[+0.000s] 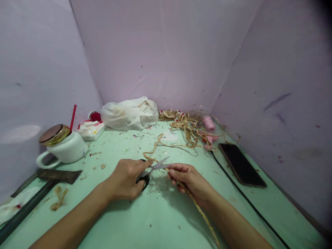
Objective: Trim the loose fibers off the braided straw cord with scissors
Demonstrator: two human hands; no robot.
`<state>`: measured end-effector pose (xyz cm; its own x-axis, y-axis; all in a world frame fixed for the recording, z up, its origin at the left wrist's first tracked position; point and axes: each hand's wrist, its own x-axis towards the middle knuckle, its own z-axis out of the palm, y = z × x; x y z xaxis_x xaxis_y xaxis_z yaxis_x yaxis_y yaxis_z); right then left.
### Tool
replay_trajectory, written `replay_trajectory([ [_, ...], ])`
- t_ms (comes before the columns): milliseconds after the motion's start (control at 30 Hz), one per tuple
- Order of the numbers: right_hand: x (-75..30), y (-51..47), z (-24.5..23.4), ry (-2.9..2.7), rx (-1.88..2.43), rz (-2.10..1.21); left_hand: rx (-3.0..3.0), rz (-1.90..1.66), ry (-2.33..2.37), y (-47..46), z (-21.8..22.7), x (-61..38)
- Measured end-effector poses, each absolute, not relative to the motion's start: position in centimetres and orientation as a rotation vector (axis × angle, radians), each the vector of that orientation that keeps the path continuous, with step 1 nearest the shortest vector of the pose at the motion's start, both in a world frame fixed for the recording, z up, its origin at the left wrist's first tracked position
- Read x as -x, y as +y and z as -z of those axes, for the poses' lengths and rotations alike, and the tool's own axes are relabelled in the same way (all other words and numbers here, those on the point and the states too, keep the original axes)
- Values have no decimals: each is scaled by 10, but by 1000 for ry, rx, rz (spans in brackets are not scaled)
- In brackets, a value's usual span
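My left hand (127, 178) has its fingers in the black handles of a pair of scissors (157, 166). The blades are parted and point right, toward my right hand (188, 180). Between thumb and fingers my right hand pinches a braided straw-coloured cord (199, 209). One end of the cord runs down past the bottom edge of the view. At the blades the cord passes by or between them; I cannot tell which. Beyond them a kinked stretch of similar cord lies on the green table (121, 221) and trails toward a tangled heap of cord (190, 129).
At left are a white mug (70, 148) with a lid-like disc on it, a hammer (59, 175) and a small box (90, 130). A white plastic bag (129, 114) lies at the back. Rightward are a pink thread spool (209, 123), a phone (242, 165) and a black cable (243, 195).
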<state>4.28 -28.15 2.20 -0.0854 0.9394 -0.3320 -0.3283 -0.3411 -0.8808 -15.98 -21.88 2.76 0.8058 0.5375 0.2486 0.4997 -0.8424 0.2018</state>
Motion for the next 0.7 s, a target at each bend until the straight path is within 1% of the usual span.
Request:
replay_trajectory([
  [333, -43, -282, -22, -750, 1201, -1619, -3016, -312, 870, -222, -27, 156],
  [700, -35, -285, -16, -684, 1048, -1708, -2996, -228, 871, -227, -22, 154],
])
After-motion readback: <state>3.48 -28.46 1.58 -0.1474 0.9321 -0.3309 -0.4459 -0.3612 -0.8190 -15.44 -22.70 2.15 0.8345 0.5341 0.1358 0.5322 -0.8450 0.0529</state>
